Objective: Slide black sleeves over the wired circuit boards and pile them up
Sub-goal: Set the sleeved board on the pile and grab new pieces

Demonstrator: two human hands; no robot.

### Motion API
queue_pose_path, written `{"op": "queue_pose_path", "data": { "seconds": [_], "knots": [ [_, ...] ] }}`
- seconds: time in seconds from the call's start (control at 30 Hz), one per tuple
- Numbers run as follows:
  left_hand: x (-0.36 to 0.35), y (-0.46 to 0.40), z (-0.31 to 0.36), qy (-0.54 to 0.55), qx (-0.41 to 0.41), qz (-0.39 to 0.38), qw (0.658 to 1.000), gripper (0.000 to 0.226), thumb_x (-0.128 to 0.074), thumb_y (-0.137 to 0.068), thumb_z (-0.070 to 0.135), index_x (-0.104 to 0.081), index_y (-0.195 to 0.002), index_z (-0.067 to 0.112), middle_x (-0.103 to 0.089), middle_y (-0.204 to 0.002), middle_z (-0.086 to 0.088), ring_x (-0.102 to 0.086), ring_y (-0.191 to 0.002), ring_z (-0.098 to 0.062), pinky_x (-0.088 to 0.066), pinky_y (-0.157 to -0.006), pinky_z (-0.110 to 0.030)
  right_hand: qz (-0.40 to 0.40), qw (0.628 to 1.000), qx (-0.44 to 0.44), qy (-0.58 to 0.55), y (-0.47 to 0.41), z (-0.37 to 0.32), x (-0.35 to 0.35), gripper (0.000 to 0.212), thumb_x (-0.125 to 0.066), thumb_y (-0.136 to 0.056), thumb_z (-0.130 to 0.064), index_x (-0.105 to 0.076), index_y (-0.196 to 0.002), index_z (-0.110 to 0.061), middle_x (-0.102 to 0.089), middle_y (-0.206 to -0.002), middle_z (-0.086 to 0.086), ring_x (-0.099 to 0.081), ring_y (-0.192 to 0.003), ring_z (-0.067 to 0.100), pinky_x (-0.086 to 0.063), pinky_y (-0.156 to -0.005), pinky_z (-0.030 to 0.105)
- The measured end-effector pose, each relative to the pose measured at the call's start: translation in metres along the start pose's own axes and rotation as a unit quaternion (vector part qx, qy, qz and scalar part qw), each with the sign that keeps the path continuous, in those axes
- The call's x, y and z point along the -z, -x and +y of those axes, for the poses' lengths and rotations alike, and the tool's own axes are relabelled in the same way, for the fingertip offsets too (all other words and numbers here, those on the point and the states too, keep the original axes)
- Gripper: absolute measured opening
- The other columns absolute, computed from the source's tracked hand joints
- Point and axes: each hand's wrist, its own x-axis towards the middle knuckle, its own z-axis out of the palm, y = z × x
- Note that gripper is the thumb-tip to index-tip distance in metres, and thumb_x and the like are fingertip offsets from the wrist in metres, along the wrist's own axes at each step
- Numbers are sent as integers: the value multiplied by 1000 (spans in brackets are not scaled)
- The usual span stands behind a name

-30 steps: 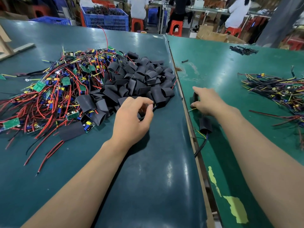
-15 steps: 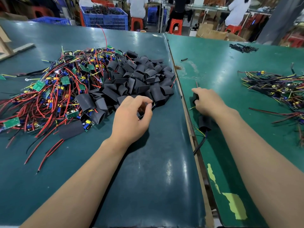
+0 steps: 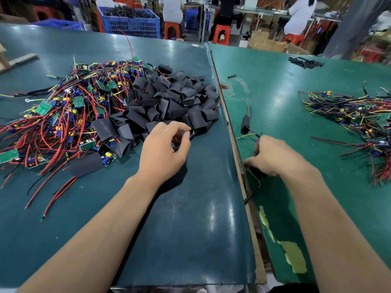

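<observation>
Fingers of the left hand (image 3: 163, 149) are pinching wires beside the black sleeves (image 3: 173, 102), while the right hand (image 3: 273, 157) is curling around a sleeved board's wires on the green table (image 3: 285, 85).

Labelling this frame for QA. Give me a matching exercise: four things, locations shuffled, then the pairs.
Things:
1. pile of black sleeves
2. bare circuit boards
3. sleeved board
4. blue crate

Places:
A. floor beyond the tables
B. left table, left of the sleeves
C. right table, beyond the right hand
D. left table, just beyond the left hand

Pairs: 1-D, 2-B, 3-C, 4-A
</observation>
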Motion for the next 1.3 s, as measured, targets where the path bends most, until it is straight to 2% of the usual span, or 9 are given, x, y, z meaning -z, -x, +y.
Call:
{"op": "queue_pose_path", "data": {
  "seconds": [0.1, 0.27, 0.37, 0.57, 0.67, 0.77, 1.0, 1.13, 1.3],
  "knots": [
    [0, 0, 0, 3, 5, -1, 1000, 12, -61, -89, 21, -69, -97, 16, -49, -72, 21, -57, -75, -19, -51, -70, -39, -34, 997, 47, -57, 10, 9, 13, 27, -69, -78, -23, -64, -87, 2, -61, -64, 12, -49, -55, 22, -42, -55, 30],
    [0, 0, -1, 8, 13, 0, 1000, 12, -60, -89, 22, -69, -96, 17, -49, -71, 22, -56, -76, -17, -50, -72, -35, -3, 969, 85, -233, 30, 26, 31, 6, -70, -77, -15, -65, -81, -14, -66, -57, 3, -55, -49, 16, -48, -50, 31],
    [0, 0, -1, 4, 13, 4, 1000, 11, -61, -89, 21, -69, -96, 18, -48, -71, 23, -55, -75, -15, -47, -71, -30, 77, 934, 117, -327, 38, 31, 37, 9, -75, -78, -13, -66, -79, -16, -67, -58, -6, -54, -45, 5, -43, -42, 21],
    [0, -1, -1, -5, 3, 5, 1000, 9, -62, -90, 18, -69, -96, 16, -47, -71, 24, -55, -74, -16, -44, -69, -28, 292, 870, 122, -379, 1, 11, 50, 8, -69, -75, -26, -64, -81, -26, -65, -76, -12, -59, -59, 8, -47, -62, 26],
    [0, -2, 0, -4, 7, 4, 1000, 12, -59, -89, 22, -68, -95, 16, -48, -70, 23, -54, -75, -16, -44, -70, -28, 300, 892, 105, -320, -41, -1, 41, 13, -64, -78, -19, -63, -91, -21, -60, -76, -13, -58, -69, 13, -40, -60, 22],
    [0, -1, -1, 0, 15, 2, 1000, 11, -61, -89, 22, -69, -95, 17, -50, -71, 21, -55, -75, -15, -45, -70, -29, 233, 930, 62, -277, -76, -6, 18, 19, -65, -81, -17, -62, -100, -17, -67, -98, 4, -61, -93, 26, -46, -77, 28],
    [-1, -2, -2, 9, 19, -3, 1000, 11, -61, -89, 22, -68, -95, 18, -51, -72, 21, -55, -74, -16, -47, -69, -31, 134, 935, 32, -328, -93, 13, 7, 41, -67, -86, -49, -68, -105, -12, -67, -103, 6, -65, -100, 31, -51, -95, 45],
    [-2, -3, -2, 7, 23, -6, 1000, 10, -61, -89, 22, -69, -95, 17, -51, -71, 19, -55, -73, -16, -50, -69, -35, 70, 951, 41, -300, -87, 17, 5, 58, -81, -79, -29, -59, -127, -5, -64, -120, 14, -64, -106, 33, -48, -99, 47],
    [0, -2, -1, 13, 29, -4, 999, 10, -61, -90, 21, -69, -96, 18, -52, -72, 19, -54, -74, -13, -49, -69, -34, 208, 944, 44, -251, -86, 9, 12, 40, -82, -77, -23, -67, -112, -12, -69, -110, 11, -63, -102, 28, -46, -87, 31]
  ]
}}
